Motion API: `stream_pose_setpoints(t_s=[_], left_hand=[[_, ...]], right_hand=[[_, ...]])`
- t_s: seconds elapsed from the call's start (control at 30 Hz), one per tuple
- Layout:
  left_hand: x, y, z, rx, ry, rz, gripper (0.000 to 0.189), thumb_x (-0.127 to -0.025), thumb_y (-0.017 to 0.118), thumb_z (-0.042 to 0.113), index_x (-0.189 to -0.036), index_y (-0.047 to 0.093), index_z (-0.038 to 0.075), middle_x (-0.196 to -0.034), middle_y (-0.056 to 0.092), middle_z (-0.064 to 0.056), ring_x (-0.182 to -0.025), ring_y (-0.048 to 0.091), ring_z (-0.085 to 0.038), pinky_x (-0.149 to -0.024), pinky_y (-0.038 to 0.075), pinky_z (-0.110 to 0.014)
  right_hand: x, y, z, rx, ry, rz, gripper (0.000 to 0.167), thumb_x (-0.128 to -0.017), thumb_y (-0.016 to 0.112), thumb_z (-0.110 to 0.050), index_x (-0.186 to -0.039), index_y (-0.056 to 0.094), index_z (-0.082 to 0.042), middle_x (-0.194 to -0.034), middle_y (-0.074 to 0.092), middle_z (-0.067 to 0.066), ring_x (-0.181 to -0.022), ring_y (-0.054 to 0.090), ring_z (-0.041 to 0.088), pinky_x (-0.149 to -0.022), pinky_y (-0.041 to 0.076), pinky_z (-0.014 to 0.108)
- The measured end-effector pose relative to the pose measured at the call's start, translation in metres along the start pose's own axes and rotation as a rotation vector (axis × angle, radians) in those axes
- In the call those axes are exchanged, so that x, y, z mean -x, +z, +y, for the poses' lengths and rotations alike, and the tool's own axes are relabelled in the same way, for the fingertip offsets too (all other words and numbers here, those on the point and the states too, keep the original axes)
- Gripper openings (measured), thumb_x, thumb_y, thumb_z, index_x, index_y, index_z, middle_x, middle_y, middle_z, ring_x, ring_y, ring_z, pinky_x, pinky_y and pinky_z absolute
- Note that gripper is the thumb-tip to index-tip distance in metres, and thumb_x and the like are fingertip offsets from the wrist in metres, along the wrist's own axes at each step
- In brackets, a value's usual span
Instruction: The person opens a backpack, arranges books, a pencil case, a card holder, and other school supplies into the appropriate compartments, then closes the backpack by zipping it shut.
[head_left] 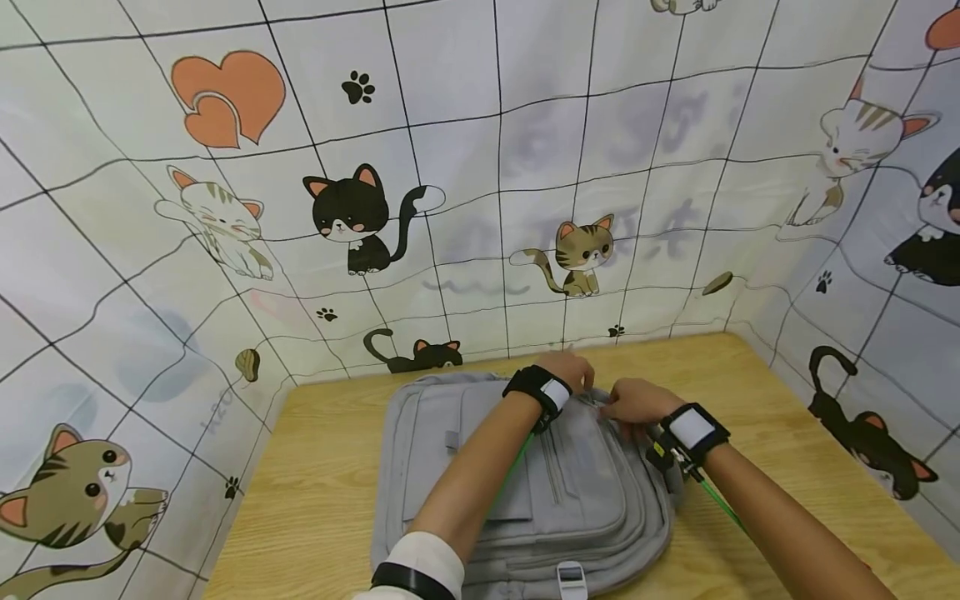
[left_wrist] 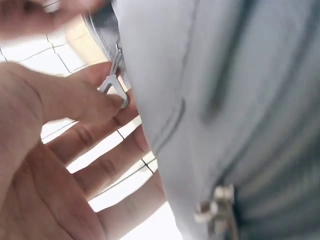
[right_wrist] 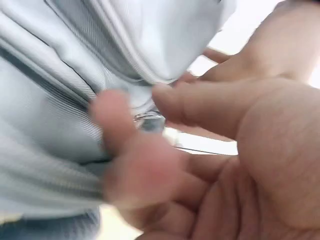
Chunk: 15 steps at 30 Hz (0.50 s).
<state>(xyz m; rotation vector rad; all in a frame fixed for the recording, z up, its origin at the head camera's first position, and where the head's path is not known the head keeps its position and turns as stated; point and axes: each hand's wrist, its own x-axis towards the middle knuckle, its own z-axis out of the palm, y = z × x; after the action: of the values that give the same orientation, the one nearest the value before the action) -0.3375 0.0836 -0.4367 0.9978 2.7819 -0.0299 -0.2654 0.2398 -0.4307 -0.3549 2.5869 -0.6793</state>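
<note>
A grey backpack [head_left: 577, 492] lies on the table with its pocket side up. My left hand [head_left: 564, 371] is at its far edge; in the left wrist view, the thumb and index finger pinch a grey zipper pull [left_wrist: 116, 89], the other fingers extended beside the fabric. My right hand [head_left: 641, 402] is at the bag's far right corner. Up close, its thumb and bent, blurred index finger [right_wrist: 117, 117] stand apart, beside a zipper slider [right_wrist: 147, 117]. Part of my left hand [right_wrist: 255, 60] shows behind the bag in that view.
The wooden table [head_left: 315, 467] extends on both sides of the backpack. A cat-printed cloth [head_left: 465, 208] rises behind and at both sides. A white buckle [head_left: 572, 579] sits at the bag's near edge. Another metal zipper slider [left_wrist: 216, 210] shows on the bag.
</note>
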Motion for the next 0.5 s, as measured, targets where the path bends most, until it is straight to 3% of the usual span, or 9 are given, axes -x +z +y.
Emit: stream_pose_setpoints(t_s=[0.1, 0.23, 0.33, 0.5], left_hand=[[0.002, 0.005, 0.008, -0.018, -0.002, -0.031, 0.023, -0.087, 0.060, 0.017, -0.065, 0.056, 0.025, -0.061, 0.042, 0.011, -0.051, 0.027, -0.006, -0.047, 0.025, -0.021], [-0.001, 0.019, 0.009, -0.057, 0.003, 0.017, 0.045, -0.090, 0.055, 0.016, -0.053, 0.029, 0.019, -0.053, 0.017, 0.005, -0.049, 0.013, -0.012, -0.046, 0.014, -0.026], [-0.006, 0.023, 0.002, -0.101, 0.010, 0.068, 0.047, -0.093, 0.052, 0.018, -0.053, 0.028, 0.019, -0.052, 0.018, 0.005, -0.047, 0.015, -0.010, -0.044, 0.015, -0.025], [-0.005, 0.008, -0.012, -0.181, -0.033, 0.087, 0.039, -0.095, 0.051, 0.019, -0.057, 0.040, 0.019, -0.051, 0.032, 0.005, -0.046, 0.030, -0.009, -0.045, 0.026, -0.026]], right_hand=[[-0.018, 0.003, 0.005, -0.010, 0.005, -0.010, 0.032, -0.085, 0.059, -0.017, -0.056, 0.066, -0.006, -0.046, 0.058, 0.006, -0.034, 0.051, 0.019, -0.036, 0.038, 0.028], [-0.028, 0.010, 0.011, -0.040, 0.011, -0.005, 0.031, -0.080, 0.060, -0.012, -0.049, 0.062, -0.006, -0.040, 0.052, 0.002, -0.029, 0.044, 0.013, -0.034, 0.034, 0.026], [-0.029, 0.010, 0.012, -0.042, 0.004, 0.029, 0.032, -0.080, 0.062, -0.017, -0.050, 0.062, -0.005, -0.039, 0.049, -0.001, -0.029, 0.041, 0.012, -0.035, 0.035, 0.027], [-0.026, 0.001, 0.009, -0.016, -0.020, 0.063, 0.031, -0.078, 0.064, -0.022, -0.053, 0.063, -0.005, -0.039, 0.046, -0.004, -0.030, 0.039, 0.010, -0.035, 0.035, 0.027]])
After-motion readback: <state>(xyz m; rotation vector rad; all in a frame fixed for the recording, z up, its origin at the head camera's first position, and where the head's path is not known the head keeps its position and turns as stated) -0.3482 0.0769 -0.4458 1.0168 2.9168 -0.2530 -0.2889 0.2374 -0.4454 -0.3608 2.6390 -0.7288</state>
